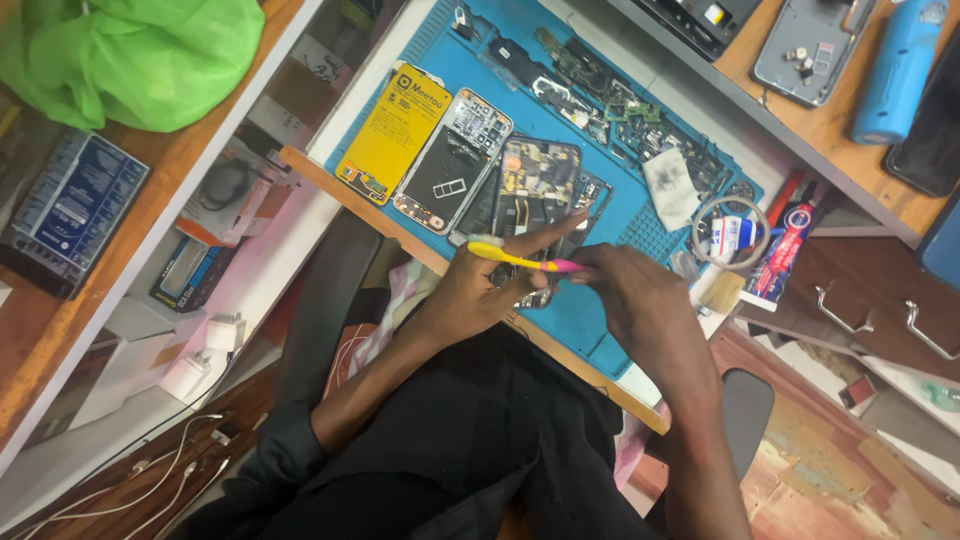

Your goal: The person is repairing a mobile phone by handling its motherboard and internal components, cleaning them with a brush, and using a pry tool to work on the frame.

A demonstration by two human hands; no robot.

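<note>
My left hand (478, 285) and my right hand (640, 300) meet over the front edge of a blue work mat (580, 310). Between them runs a yellow and pink toothbrush (520, 260); the right hand grips its pink handle. The left hand holds a small part under the brush head, mostly hidden by the fingers. Just beyond the hands lies an opened phone (538, 180) showing its boards. Beside it rest an opened phone frame (452, 160) and a yellow battery (395, 130).
Circuit boards and small parts (610, 100) crowd the mat's far side, with a white cloth scrap (670, 185), a tape ring (730, 232) and glue tubes (785, 240). A green plastic bag (130, 55) lies far left. A blue bottle (898, 70) stands on the wooden shelf.
</note>
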